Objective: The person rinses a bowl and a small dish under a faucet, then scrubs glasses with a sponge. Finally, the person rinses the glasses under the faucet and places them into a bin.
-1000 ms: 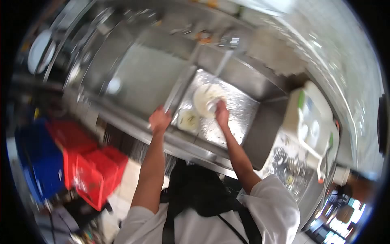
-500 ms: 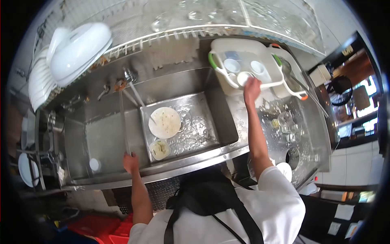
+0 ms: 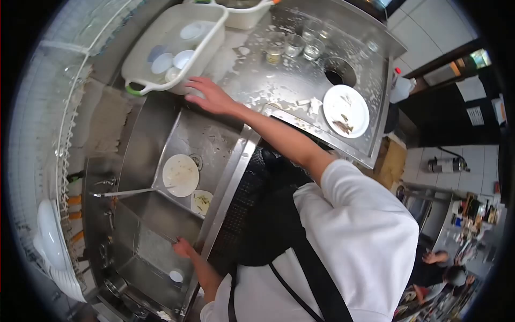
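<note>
My right hand (image 3: 210,96) is open, fingers spread, just beside the near rim of a white plastic tub (image 3: 217,40) with green handles. Several small white bowls lie inside the tub, among them a bowl (image 3: 183,58) near that rim. My left hand (image 3: 183,248) is closed at the divider (image 3: 153,228) between the two sink basins; its fingertips are partly hidden. In the basin between my hands lie a soiled round white plate (image 3: 181,176) and a small dish (image 3: 201,203) with green scraps. A small white cup (image 3: 176,276) sits in the other basin.
On the wet steel counter stand several glasses (image 3: 294,46), a round hole (image 3: 339,71) and a white plate (image 3: 346,111) with food scraps. A wire rack (image 3: 64,139) with white dishes (image 3: 52,236) runs along the left. A co-worker (image 3: 429,273) is at far right.
My right hand has let go of a small white bowl in the tub and drawn back over the rim, opening. My view has turned right. My left hand stays at the divider.
</note>
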### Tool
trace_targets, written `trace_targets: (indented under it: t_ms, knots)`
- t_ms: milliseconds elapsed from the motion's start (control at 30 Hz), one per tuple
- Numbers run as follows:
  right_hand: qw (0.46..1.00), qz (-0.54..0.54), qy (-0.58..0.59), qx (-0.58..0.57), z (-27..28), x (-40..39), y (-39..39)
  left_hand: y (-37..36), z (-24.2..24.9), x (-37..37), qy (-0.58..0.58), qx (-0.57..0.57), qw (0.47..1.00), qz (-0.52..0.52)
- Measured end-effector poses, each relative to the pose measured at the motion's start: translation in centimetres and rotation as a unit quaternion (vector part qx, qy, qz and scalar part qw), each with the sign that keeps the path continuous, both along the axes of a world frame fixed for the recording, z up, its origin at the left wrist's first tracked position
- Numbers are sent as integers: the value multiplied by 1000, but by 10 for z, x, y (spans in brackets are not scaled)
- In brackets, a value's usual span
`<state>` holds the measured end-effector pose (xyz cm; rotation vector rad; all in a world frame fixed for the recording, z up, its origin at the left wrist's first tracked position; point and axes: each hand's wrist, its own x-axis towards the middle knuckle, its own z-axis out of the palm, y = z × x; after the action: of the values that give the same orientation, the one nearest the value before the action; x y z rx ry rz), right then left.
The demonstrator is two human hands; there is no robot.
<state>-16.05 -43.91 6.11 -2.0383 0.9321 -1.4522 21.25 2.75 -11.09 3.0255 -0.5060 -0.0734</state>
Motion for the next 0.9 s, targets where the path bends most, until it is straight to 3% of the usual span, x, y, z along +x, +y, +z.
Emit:
trace_targets:
  t_ms: [67,100,133,167,267,300,400,467,533,567,633,700,800,833,900]
  knots:
    - [988,-64,-41,134,-40,-69,46,-5,15,-12,19,0,1000,8]
    - [963,-146,-72,213,-57,-108,71,-11,21,-16,37,-7,999,24]
    - [937,-265,-5,225,-84,-150,89,-12,18,-15,37,-4,999,17]
    - [918,-323,-33,226,-101,-196,106,-8,13,-10,31,-5,999,21]
    - [858,-478,43,183,-107,-330,134,2,-11,6,16,2,1000,18]
    - [840,-507,164,104,-111,-378,133,6,-14,10,4,9,1000,16]
    - [846,-468,183,175,-88,-470,119,15,-13,10,-9,15,998,-62]
    - [842,-455,197,214,-92,-495,107,9,2,-2,-12,32,998,-49]
    - [860,-351,179,324,-94,-506,100,5,7,-9,-13,45,998,-44]
    - [860,-351,179,325,-98,-509,103,0,11,-11,-10,47,998,-26]
    - [843,-201,427,259,-93,-498,109,-3,9,-13,-5,47,999,-5]
    - [786,-294,425,339,-84,-476,134,-1,10,-14,2,23,1000,5]
    - [755,-284,368,462,-102,-470,163,1,6,-13,-20,10,1000,-9]
    - [738,-268,378,490,-73,-445,173,2,4,-10,-20,10,1000,-4]
    - [751,-293,384,450,-78,-425,187,1,5,-10,-5,7,1000,-3]
